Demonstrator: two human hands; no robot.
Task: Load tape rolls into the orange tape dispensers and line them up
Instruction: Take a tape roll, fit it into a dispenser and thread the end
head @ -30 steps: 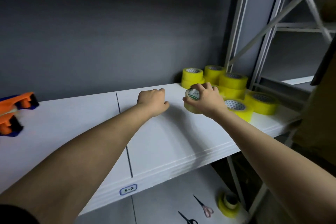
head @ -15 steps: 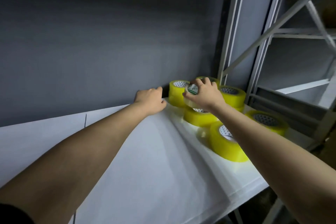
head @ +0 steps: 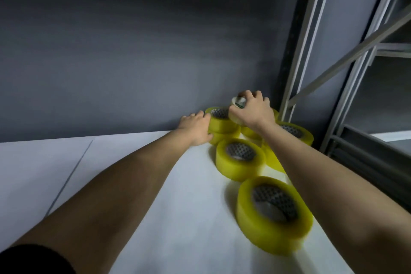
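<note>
At the back right corner of the smooth white shelf point(head: 133, 184), beside a grey metal rack upright point(head: 304, 51), glossy yellow tape rolls point(head: 241, 161) lie flat, patterned cores facing up. The right hand point(head: 253, 111) grips a paler, thinner tape roll point(head: 238, 102), tilted above the cluster. The left hand point(head: 196, 128) rests relaxed fingers against a stacked yellow roll point(head: 220, 123).

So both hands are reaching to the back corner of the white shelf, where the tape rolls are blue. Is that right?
Not quite: the tape rolls are yellow, not blue, as the head view shows. The rest holds: the left hand and right hand both reach to the back corner of the white shelf.
</note>
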